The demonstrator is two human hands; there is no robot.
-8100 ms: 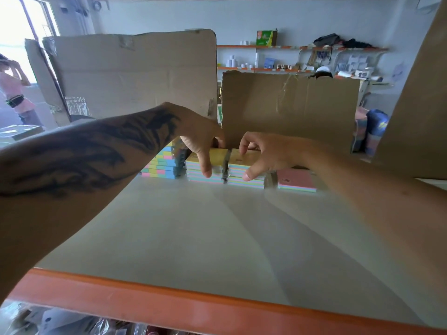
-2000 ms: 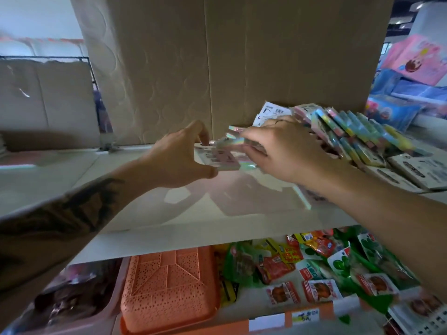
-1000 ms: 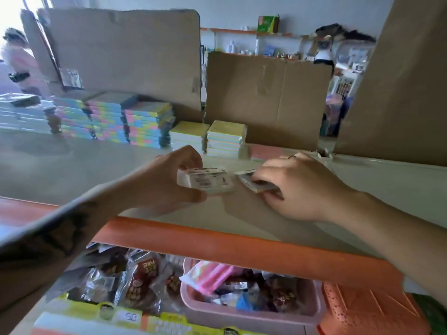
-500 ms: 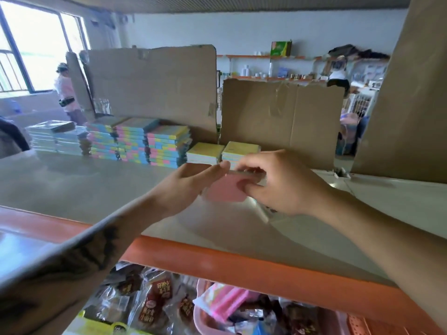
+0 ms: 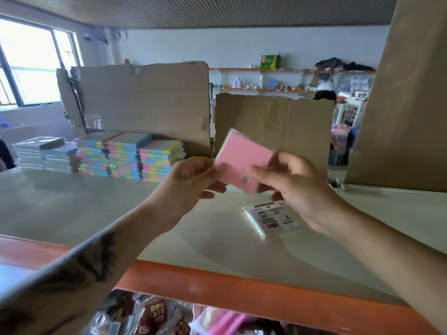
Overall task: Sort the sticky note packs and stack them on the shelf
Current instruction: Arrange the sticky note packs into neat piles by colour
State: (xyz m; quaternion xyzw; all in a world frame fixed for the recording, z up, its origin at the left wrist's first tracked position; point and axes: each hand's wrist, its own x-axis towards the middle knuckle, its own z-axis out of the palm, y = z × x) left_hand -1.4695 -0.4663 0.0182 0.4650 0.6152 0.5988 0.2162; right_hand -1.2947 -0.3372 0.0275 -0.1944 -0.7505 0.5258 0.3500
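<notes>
Stacked at the back left of the shelf [image 5: 72,209], multicoloured sticky note packs [image 5: 130,155] were noted against cardboard [image 5: 145,102]. A pink pack [image 5: 239,163] was held tilted above the shelf, pinched by the left hand [image 5: 186,187] and right hand [image 5: 297,189]. A labelled pack [image 5: 271,218] lay flat beneath.

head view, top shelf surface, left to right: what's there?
clear-wrapped pale stacks → multicoloured sticky note stacks → left hand → pink pack, held up by both hands → right hand, label-side-up pack lying under it → tall cardboard panel
</notes>
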